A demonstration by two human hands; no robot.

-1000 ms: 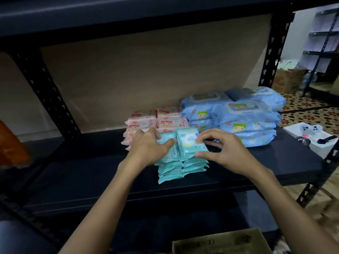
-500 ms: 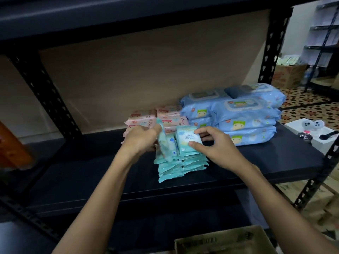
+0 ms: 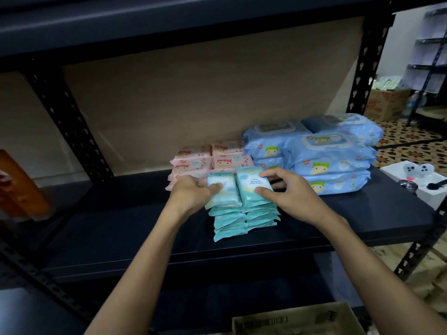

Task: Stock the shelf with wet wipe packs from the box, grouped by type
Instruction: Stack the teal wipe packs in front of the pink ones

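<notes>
Two side-by-side stacks of small teal wet wipe packs (image 3: 244, 217) stand on the black shelf board (image 3: 121, 228). My left hand (image 3: 191, 193) grips the top pack of the left stack (image 3: 223, 192), thumb lying across its face. My right hand (image 3: 287, 193) pinches the top pack of the right stack (image 3: 251, 186) between thumb and fingers. Behind them sit pink packs (image 3: 193, 158), and to the right large blue packs (image 3: 331, 160) are piled up. The cardboard box (image 3: 297, 320) shows at the bottom edge.
Black slotted uprights (image 3: 67, 117) frame the bay, with an upper shelf overhead. An orange object (image 3: 19, 187) sits at far left. A white box with small items (image 3: 420, 180) lies right of the shelf. Another carton (image 3: 387, 102) stands on the patterned floor beyond.
My left hand has laid its tilted teal pack flat on top of the left stack. My right hand stays on the right stack's top pack.
</notes>
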